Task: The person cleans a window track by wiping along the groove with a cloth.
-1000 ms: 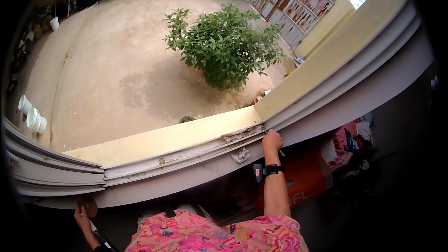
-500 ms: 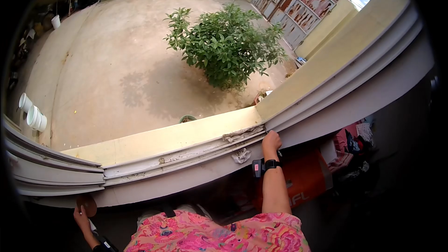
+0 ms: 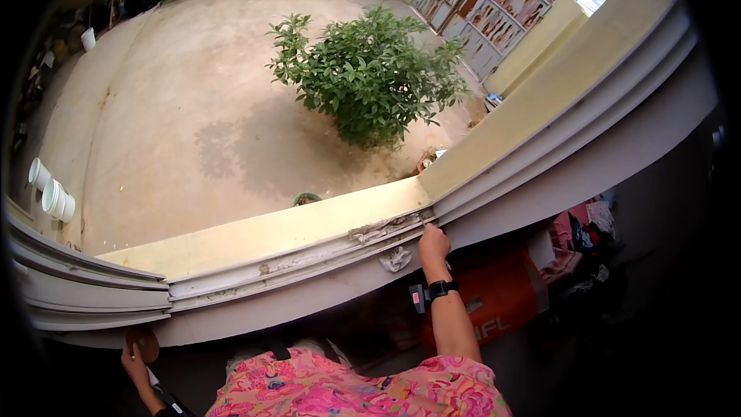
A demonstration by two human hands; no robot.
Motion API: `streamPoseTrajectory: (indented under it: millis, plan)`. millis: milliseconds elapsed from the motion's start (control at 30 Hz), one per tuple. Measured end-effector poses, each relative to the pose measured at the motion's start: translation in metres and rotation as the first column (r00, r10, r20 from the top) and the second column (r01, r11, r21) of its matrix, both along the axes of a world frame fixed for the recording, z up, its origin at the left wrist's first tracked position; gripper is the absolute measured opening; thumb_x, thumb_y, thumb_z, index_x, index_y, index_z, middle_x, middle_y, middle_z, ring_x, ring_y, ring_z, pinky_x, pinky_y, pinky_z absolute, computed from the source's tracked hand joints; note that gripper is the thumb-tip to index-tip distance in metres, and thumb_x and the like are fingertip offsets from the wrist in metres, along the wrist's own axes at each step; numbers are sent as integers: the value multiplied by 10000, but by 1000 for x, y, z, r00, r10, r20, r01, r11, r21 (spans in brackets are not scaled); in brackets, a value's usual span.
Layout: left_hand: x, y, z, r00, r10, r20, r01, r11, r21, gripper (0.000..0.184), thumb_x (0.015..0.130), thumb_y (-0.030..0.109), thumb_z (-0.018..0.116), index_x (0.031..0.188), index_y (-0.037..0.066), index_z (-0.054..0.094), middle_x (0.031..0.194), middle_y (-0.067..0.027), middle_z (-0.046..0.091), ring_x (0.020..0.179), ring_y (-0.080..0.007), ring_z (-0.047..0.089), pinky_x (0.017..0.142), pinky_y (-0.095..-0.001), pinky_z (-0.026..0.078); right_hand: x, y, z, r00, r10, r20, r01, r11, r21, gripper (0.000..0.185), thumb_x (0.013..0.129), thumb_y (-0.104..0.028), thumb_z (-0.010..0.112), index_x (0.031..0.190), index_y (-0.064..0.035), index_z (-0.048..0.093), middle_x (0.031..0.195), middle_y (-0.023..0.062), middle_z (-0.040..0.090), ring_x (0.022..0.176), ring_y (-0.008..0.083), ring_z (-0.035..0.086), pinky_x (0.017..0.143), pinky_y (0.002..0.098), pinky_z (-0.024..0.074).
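My right hand (image 3: pixel 434 244) is closed at the right end of the window track (image 3: pixel 309 261), near the frame's corner; it grips a small thin tool, too small to name. A dirty crumpled cloth or paper (image 3: pixel 382 228) lies along the outer track, just left of that hand. Another crumpled white wad (image 3: pixel 396 259) sits on the inner sill below. At the lower left, my left hand (image 3: pixel 136 364) pinches a round brown disc (image 3: pixel 143 344) beneath the sill's edge.
Outside the window stand a leafy bush (image 3: pixel 370 77), white buckets (image 3: pixel 58 201) and a rusty gate (image 3: pixel 482 8). Under the sill on the right are an orange box or bag (image 3: pixel 494 293) and piled clothes (image 3: pixel 575 235). The side frame (image 3: pixel 571 120) rises at right.
My right hand has shifted slightly left and down along the track from the corner. The cloth or paper in the track has spread a little to the left. My left hand stays with the disc.
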State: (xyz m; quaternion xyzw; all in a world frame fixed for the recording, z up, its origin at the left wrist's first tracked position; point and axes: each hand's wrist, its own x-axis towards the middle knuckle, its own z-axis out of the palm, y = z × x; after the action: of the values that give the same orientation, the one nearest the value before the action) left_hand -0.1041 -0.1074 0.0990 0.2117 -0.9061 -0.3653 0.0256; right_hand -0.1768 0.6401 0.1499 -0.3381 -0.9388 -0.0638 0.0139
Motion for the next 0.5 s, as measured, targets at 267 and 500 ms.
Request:
streamPoseTrajectory:
  millis: [267, 500]
  plan:
    - [2, 4, 2, 999, 42, -7, -42, 999, 10, 278, 833, 158, 490, 1024, -41, 526, 896, -152, 595, 803, -195, 561, 703, -297, 422, -15, 19, -11, 970, -242, -33, 243, 970, 1, 171, 804, -96, 440, 768, -41, 598, 785, 155, 610, 736, 307, 605, 610, 371, 500]
    - [2, -1, 0, 999, -14, 32, 15, 999, -36, 275, 824, 152, 499, 1018, -41, 528, 881, -162, 596, 794, -205, 565, 707, -302, 421, -23, 15, -14, 975, -223, -17, 223, 975, 0, 195, 800, -95, 442, 728, -47, 617, 751, 141, 621, 713, 281, 618, 594, 360, 502]
